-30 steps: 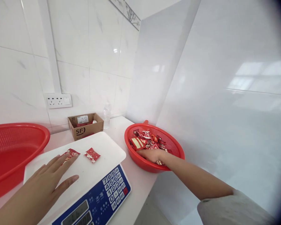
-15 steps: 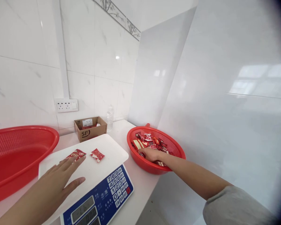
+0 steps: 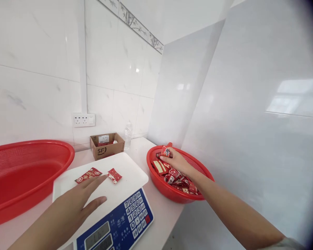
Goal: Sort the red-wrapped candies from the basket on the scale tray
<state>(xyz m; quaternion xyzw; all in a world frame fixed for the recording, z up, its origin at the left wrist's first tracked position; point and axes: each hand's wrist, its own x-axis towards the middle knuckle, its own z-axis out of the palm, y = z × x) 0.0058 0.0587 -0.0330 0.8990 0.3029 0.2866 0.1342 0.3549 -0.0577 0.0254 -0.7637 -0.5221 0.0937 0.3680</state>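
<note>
So in the head cam the right hand [image 3: 177,161] has a red wrapped sachet [image 3: 166,151] with black lettering pinched between thumb and fingers, held up at the far side of the right red perforated basket [image 3: 168,193], which has a pile of loose red sachets [image 3: 176,177] in it. Left hand [image 3: 80,199] is open, fingers stretched and thumb apart, over the white plate of a digital scale [image 3: 131,173], though from this angle I can't really say if it's touching. Two more red packets, a longer one [image 3: 90,174] and a smaller one [image 3: 114,175], lie flat on that plate just past the fingertips. Behind the scale there's an SF cardboard box [image 3: 110,151] with a clear plastic bottle [image 3: 128,132] beside it, and another red basket [image 3: 39,196] off to the left
</note>
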